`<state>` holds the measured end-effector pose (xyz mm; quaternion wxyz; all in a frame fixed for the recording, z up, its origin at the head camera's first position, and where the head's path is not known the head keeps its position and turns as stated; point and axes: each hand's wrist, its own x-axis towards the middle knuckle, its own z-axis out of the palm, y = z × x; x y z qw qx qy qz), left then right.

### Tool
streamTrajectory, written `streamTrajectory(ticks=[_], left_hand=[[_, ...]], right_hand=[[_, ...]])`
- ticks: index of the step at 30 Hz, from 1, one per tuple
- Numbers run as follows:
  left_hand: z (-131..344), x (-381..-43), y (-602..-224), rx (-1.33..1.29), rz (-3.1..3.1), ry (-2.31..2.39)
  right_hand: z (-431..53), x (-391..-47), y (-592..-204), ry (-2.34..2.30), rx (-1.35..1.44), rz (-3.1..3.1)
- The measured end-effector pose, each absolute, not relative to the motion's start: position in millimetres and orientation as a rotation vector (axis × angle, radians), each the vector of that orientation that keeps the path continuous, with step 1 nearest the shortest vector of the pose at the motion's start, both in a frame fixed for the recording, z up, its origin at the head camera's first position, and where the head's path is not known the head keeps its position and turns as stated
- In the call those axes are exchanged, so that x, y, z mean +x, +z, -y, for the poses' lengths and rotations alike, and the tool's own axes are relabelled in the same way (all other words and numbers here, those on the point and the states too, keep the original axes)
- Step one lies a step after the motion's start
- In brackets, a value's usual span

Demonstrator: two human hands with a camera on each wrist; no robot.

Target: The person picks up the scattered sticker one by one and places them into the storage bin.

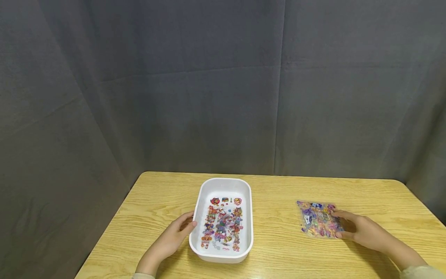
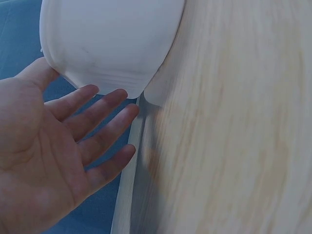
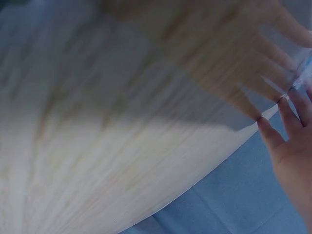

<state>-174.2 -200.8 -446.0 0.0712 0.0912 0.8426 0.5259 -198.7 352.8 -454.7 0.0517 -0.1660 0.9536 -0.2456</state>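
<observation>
White, smooth, round-cornered tray [image 1: 220, 259] holding colourful stickers [image 1: 223, 226] on wood-grained counter [image 1: 275, 244]; left grip [image 1: 171, 237], fingers loosely spread, touches its side; right grip [image 1: 364, 231], likewise spread, touches a flat, clear packet [image 1: 318, 223].

A light wooden desk [image 1: 275, 232] has visible grain and rounded far corners. Behind it, a dark grey curtain [image 1: 216, 124] fills the background and hangs along both sides. A vertical seam [image 1: 279, 97] runs down the cloth, right of centre, meeting a faint sideways crease [image 1: 156, 74].
</observation>
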Motion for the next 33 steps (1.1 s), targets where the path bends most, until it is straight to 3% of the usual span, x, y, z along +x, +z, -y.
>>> streamTrajectory(ticks=[33], left_hand=[[200,-174,-445,0.298,-2.532,1.601]], right_hand=[[-340,-194,-448,-0.489,-0.516,-3.125]])
